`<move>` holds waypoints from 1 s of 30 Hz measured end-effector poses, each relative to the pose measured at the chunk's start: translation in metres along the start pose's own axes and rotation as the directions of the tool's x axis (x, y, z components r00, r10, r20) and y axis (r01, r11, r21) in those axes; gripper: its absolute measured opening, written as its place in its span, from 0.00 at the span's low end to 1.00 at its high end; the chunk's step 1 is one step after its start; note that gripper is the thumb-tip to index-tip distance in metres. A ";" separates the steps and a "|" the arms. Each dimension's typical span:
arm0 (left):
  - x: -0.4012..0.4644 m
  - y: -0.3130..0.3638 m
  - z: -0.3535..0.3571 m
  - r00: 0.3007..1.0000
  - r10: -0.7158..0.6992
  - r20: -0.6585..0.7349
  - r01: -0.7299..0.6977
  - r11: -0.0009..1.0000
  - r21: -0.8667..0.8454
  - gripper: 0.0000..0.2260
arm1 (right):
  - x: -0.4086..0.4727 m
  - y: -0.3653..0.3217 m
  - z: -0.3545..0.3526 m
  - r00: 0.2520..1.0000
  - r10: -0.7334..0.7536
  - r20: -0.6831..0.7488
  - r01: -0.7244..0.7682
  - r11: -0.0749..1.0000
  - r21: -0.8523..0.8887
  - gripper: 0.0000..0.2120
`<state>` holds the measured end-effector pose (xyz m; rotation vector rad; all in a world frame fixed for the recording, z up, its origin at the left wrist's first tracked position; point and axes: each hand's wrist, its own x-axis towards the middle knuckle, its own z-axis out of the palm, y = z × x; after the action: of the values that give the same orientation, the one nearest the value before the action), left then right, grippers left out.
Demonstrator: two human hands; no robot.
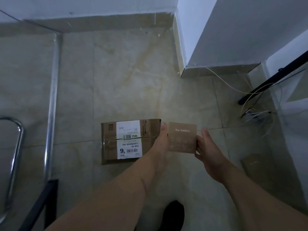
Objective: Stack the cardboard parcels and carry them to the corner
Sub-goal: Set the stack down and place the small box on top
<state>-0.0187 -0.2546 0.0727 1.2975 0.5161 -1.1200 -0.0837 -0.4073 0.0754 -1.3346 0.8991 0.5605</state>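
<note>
A large brown cardboard parcel with a white shipping label lies flat on the tiled floor at centre. Just to its right I hold a small square cardboard parcel above the floor, between both hands. My left hand grips its left edge, with the fingers lying over the large parcel's right end. My right hand grips its right edge. A third brown parcel lies dimly lit on the floor at the right.
White walls meet in a corner at the far side of the floor. A wall block juts out at right, with loose cables and a black bar beyond. A metal rail runs along the left. My dark shoe shows below.
</note>
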 end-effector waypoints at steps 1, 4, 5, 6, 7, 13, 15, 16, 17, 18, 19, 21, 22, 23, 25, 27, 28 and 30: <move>-0.008 0.004 -0.008 1.000 0.003 -0.002 -0.003 1.000 -0.003 0.35 | -0.008 -0.008 0.009 1.000 -0.001 0.010 0.001 1.000 -0.006 0.37; -0.032 0.012 -0.032 0.999 0.010 -0.047 -0.013 0.998 -0.060 0.36 | -0.025 -0.023 0.037 0.999 0.000 0.051 0.001 0.999 -0.034 0.37; -0.041 0.014 -0.043 0.997 0.011 -0.073 -0.016 0.998 -0.062 0.36 | -0.030 -0.028 0.049 0.998 0.001 0.062 0.002 0.999 -0.048 0.37; -0.046 0.016 -0.054 0.995 0.003 -0.097 -0.010 0.997 -0.075 0.35 | -0.032 -0.032 0.060 0.997 0.000 0.075 0.004 0.999 -0.053 0.37; -0.053 0.018 -0.062 0.993 -0.004 -0.115 -0.005 0.996 -0.084 0.35 | -0.035 -0.033 0.069 0.996 0.000 0.087 0.005 0.998 -0.056 0.36; -0.075 0.019 -0.123 0.991 0.054 -0.126 -0.069 0.991 -0.117 0.32 | -0.035 -0.041 0.133 0.983 0.001 0.185 0.009 0.998 -0.055 0.30; -0.077 0.015 -0.142 0.989 0.056 -0.139 -0.071 0.992 -0.105 0.33 | -0.029 -0.038 0.152 0.975 0.011 0.220 0.001 0.999 -0.053 0.32; -0.077 0.014 -0.148 0.989 0.055 -0.140 -0.069 0.993 -0.096 0.35 | -0.027 -0.038 0.158 0.973 0.006 0.229 0.007 0.998 -0.055 0.33; -0.077 0.011 -0.155 0.987 0.055 -0.152 -0.070 0.993 -0.099 0.35 | -0.024 -0.037 0.165 0.971 -0.002 0.237 0.017 0.998 -0.059 0.33; -0.076 0.008 -0.162 0.986 0.047 -0.160 -0.065 0.992 -0.105 0.36 | -0.022 -0.035 0.171 0.972 -0.008 0.236 0.023 0.998 -0.061 0.34; -0.076 0.007 -0.166 0.985 0.046 -0.166 -0.064 0.992 -0.106 0.36 | -0.022 -0.035 0.175 0.971 -0.018 0.237 0.032 0.998 -0.057 0.37; -0.074 0.004 -0.174 0.982 0.046 -0.185 -0.067 0.992 -0.110 0.35 | -0.019 -0.032 0.183 0.973 -0.015 0.230 0.030 0.998 -0.062 0.45; -0.073 0.002 -0.176 0.982 0.050 -0.182 -0.070 0.992 -0.106 0.34 | -0.016 -0.030 0.185 0.972 -0.019 0.234 0.035 0.997 -0.066 0.48; -0.073 0.002 -0.178 0.982 0.052 -0.180 -0.071 0.992 -0.102 0.34 | -0.014 -0.027 0.187 0.971 -0.022 0.239 0.041 0.996 -0.073 0.48; -0.069 0.000 -0.181 0.985 0.055 -0.161 -0.070 0.994 -0.084 0.34 | -0.009 -0.023 0.189 0.967 -0.032 0.254 0.056 0.994 -0.089 0.48; -0.063 -0.002 -0.185 0.987 0.057 -0.152 -0.069 0.995 -0.073 0.34 | -0.002 -0.018 0.189 0.966 -0.041 0.254 0.065 0.994 -0.090 0.51; -0.061 -0.002 -0.185 0.987 0.056 -0.152 -0.069 0.995 -0.077 0.35 | 0.002 -0.015 0.189 0.967 -0.044 0.250 0.068 0.994 -0.089 0.52; -0.059 -0.003 -0.185 0.987 0.056 -0.154 -0.068 0.995 -0.079 0.36 | 0.005 -0.012 0.190 0.969 -0.039 0.245 0.065 0.993 -0.096 0.52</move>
<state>0.0044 -0.0616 0.0722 1.3225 0.6247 -0.9431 -0.0271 -0.2256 0.0765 -1.3447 0.6393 0.7209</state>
